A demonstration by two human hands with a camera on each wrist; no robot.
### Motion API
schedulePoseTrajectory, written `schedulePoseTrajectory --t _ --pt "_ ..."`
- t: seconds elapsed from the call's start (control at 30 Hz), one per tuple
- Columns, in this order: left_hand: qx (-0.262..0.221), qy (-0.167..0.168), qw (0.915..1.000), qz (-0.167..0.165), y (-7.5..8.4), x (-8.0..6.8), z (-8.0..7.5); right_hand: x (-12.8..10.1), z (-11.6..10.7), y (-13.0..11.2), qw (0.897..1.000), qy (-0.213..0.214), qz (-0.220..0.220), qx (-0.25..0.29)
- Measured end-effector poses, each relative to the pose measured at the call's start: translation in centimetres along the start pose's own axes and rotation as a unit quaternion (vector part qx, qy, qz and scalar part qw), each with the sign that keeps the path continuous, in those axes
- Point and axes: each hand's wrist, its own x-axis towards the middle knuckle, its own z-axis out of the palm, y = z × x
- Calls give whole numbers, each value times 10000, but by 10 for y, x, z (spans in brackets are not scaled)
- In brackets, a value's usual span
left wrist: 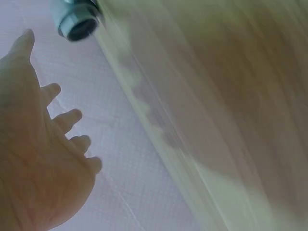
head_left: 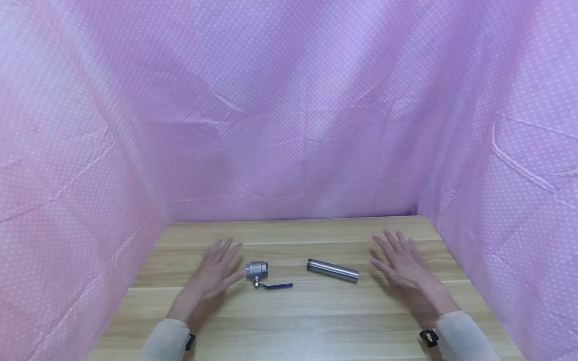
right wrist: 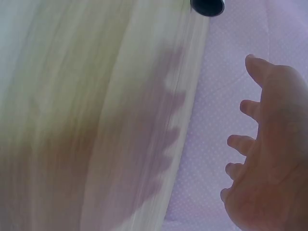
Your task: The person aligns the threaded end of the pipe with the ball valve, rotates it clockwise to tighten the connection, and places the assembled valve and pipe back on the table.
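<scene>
We see the left hand (head_left: pixel 212 276) and the right hand (head_left: pixel 404 268) spread wide and empty, both held above the desk (head_left: pixel 298 326), their shadows falling on its wood-grain top. Near the left thumb we find a metal valve (head_left: pixel 257 269), its blue lever (head_left: pixel 278 286) pointing to the right; we cannot make out any marking on its body at this size. Between the valve and the right hand we see a steel pipe (head_left: pixel 332 271) lying aslant, well apart from the valve, its right end nearer us. Further out we notice pale sleeves (head_left: pixel 465 335), then pink-purple dotted cloth (head_left: pixel 289 125) around the desk.
</scene>
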Motion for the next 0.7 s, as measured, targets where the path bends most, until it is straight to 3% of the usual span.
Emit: schedulePoseTrajectory --t 0.47,0.7 --pt "-1210 -569 9909 130 25 7 0 -2 14 -24 9987 -65 -448 213" --pt "-1231 -669 9901 40 28 8 4 -4 19 -34 9979 -217 -480 381"
